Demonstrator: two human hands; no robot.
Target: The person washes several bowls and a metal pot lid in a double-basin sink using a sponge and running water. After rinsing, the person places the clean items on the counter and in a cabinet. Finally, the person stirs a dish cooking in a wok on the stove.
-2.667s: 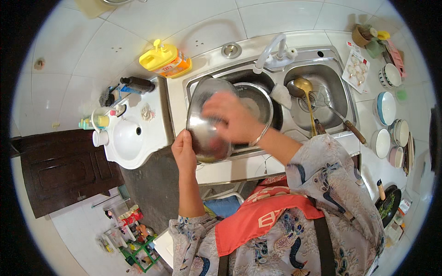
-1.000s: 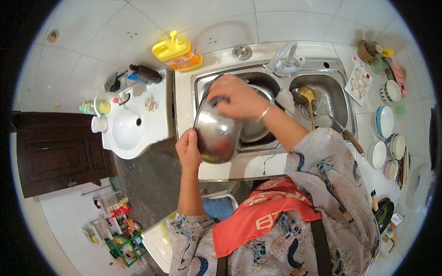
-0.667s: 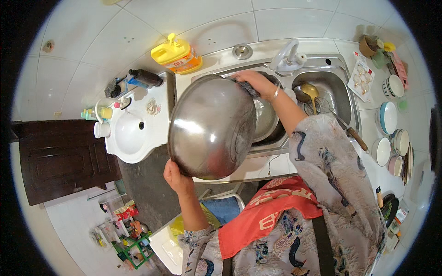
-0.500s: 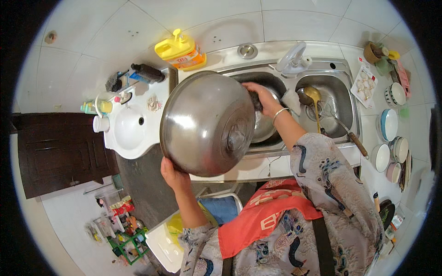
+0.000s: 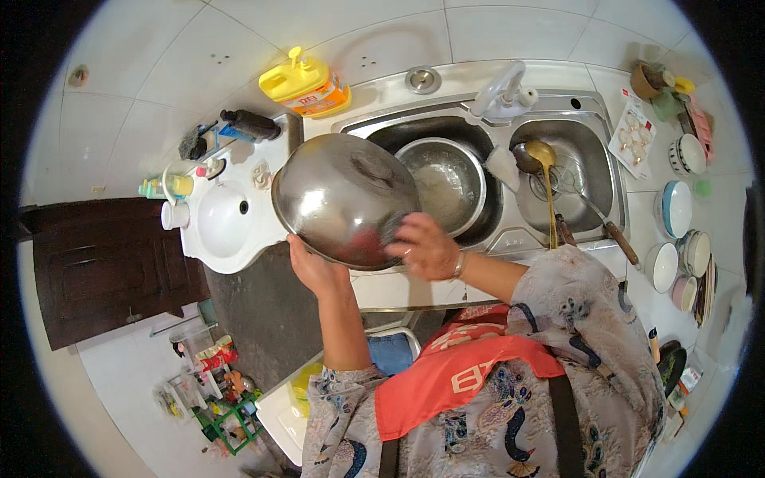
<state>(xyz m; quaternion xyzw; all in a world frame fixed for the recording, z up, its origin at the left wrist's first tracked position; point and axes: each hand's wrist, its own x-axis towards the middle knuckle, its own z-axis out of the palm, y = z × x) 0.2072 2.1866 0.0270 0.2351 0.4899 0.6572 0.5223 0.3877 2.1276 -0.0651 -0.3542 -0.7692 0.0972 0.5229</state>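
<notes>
A large stainless steel basin (image 5: 331,195) is tilted over the counter's front edge and the left part of the sink, its outside and base facing me. My left hand (image 5: 316,269) grips its near rim from below. My right hand (image 5: 429,248), slightly blurred, presses a dark scouring pad (image 5: 390,229) against the basin's outer wall near the lower right. In the left sink bowl sits a smaller metal basin (image 5: 446,179) with cloudy water in it. A pale folded cloth (image 5: 503,168) lies on the divider between the two sink bowls.
The right sink bowl (image 5: 591,143) holds a brass-coloured ladle (image 5: 542,155) and a wire skimmer (image 5: 598,209). A white faucet (image 5: 506,97) stands behind. Several bowls (image 5: 676,211) line the right counter. At the back left are a yellow jug (image 5: 307,86) and a white washbasin (image 5: 219,211).
The basin has turned, so its base now faces away toward the upper right. My right hand has come down and toward me from the far side with the pad.
</notes>
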